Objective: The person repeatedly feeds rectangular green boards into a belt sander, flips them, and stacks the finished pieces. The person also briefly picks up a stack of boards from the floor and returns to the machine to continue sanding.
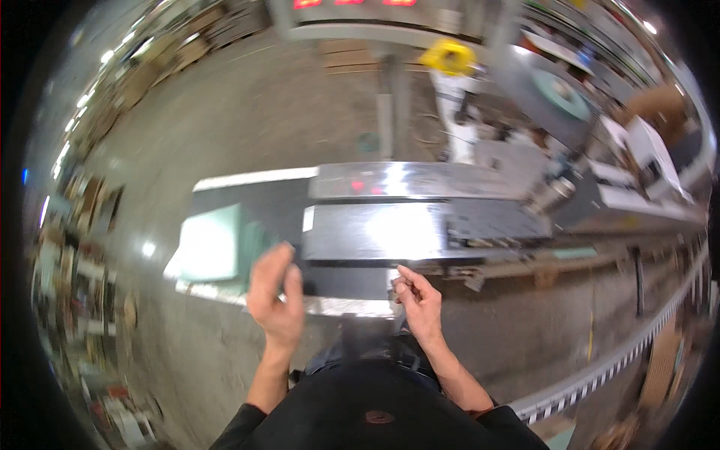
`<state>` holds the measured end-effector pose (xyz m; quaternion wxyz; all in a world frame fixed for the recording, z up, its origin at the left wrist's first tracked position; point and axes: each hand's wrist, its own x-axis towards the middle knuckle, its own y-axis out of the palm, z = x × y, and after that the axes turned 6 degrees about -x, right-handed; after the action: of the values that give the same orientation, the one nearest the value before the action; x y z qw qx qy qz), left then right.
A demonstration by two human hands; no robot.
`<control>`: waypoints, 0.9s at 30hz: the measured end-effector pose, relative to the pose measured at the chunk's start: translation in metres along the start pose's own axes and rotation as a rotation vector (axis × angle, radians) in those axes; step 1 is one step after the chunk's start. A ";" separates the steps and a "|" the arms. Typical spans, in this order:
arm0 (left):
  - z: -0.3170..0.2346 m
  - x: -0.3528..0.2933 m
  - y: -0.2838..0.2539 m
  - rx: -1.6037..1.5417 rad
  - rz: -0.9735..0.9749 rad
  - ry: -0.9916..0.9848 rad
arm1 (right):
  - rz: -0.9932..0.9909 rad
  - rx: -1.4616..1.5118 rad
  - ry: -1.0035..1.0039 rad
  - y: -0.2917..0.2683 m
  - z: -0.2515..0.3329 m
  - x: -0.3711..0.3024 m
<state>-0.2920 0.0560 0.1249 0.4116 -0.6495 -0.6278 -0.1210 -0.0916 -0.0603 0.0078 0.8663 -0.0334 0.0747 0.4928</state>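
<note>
Though a pale green-and-white rectangular piece (208,244) lies on the dark grey tabletop (277,202), how much is done or remains cannot be judged. It sits at the left hand's (276,296) ten o'clock, that thumb and fingers parted, apparently empty; the right hand (421,306) curls narrowly, contents unclear.

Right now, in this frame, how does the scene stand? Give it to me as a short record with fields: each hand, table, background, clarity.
Left hand: left hand open, thumb apart, near the pale green sheet; contact unclear
Right hand: right hand with fingers curled, at the near edge of the table; grip unclear
Table: dark top, bearing the sheet on the left
Beyond right hand: flat metal plate
Background: yellow roll, grey floor
Clarity: left hand blurred
</note>
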 end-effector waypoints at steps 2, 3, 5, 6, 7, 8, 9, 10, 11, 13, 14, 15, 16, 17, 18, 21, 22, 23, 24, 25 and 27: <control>0.044 0.013 -0.052 0.235 -0.205 -0.040 | 0.144 -0.025 -0.014 0.043 0.012 0.001; 0.062 0.017 -0.075 0.288 -0.289 -0.115 | 0.187 -0.017 -0.061 0.066 0.020 0.002; 0.108 0.007 -0.123 0.451 -0.383 -0.165 | 0.306 -0.036 -0.148 0.108 0.035 0.004; 0.123 0.000 -0.140 0.517 -0.410 -0.188 | 0.352 -0.020 -0.136 0.128 0.048 0.003; 0.138 -0.009 -0.154 0.509 -0.392 -0.242 | 0.379 -0.001 -0.165 0.148 0.051 0.007; 0.150 -0.017 -0.166 0.498 -0.372 -0.293 | 0.402 0.021 -0.194 0.166 0.054 0.010; 0.159 -0.022 -0.174 0.478 -0.347 -0.342 | 0.416 -0.007 -0.210 0.183 0.055 0.014; 0.159 -0.022 -0.175 0.435 -0.349 -0.365 | 0.425 -0.033 -0.227 0.198 0.057 0.019; 0.156 -0.021 -0.172 0.391 -0.350 -0.385 | 0.432 -0.058 -0.245 0.211 0.060 0.023; 0.154 -0.022 -0.171 0.439 -0.309 -0.296 | 0.433 -0.156 -0.223 0.232 0.066 0.027; 0.151 -0.022 -0.170 0.439 -0.302 -0.288 | 0.431 -0.204 -0.214 0.240 0.070 0.027; 0.146 -0.023 -0.169 0.437 -0.295 -0.283 | 0.407 -0.235 -0.210 0.247 0.072 0.026; 0.143 -0.025 -0.167 0.434 -0.286 -0.277 | 0.375 -0.318 -0.252 0.250 0.075 0.025; 0.144 -0.028 -0.165 0.428 -0.286 -0.278 | 0.341 -0.400 -0.294 0.252 0.079 0.024; 0.143 -0.032 -0.165 0.437 -0.296 -0.276 | 0.310 -0.479 -0.335 0.254 0.082 0.022; 0.137 -0.037 -0.165 0.428 -0.327 -0.287 | 0.266 -0.553 -0.506 0.255 0.082 0.016; 0.134 -0.037 -0.164 0.402 -0.338 -0.304 | 0.258 -0.521 -0.482 0.255 0.085 0.013; 0.130 -0.037 -0.164 0.375 -0.349 -0.321 | 0.249 -0.489 -0.457 0.254 0.090 0.009; 0.126 -0.037 -0.162 0.303 -0.374 -0.341 | 0.234 -0.455 -0.430 0.252 0.095 0.006; 0.119 -0.037 -0.161 0.230 -0.399 -0.360 | 0.267 -0.291 -0.308 0.249 0.101 0.003; 0.097 -0.034 -0.157 0.170 -0.397 -0.366 | 0.309 0.039 -0.062 0.237 0.109 -0.001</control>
<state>-0.4764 0.0783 0.1004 0.3125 -0.4879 -0.8146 -0.0268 -0.2848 0.0744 0.1193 0.7827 0.0102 0.0618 0.6193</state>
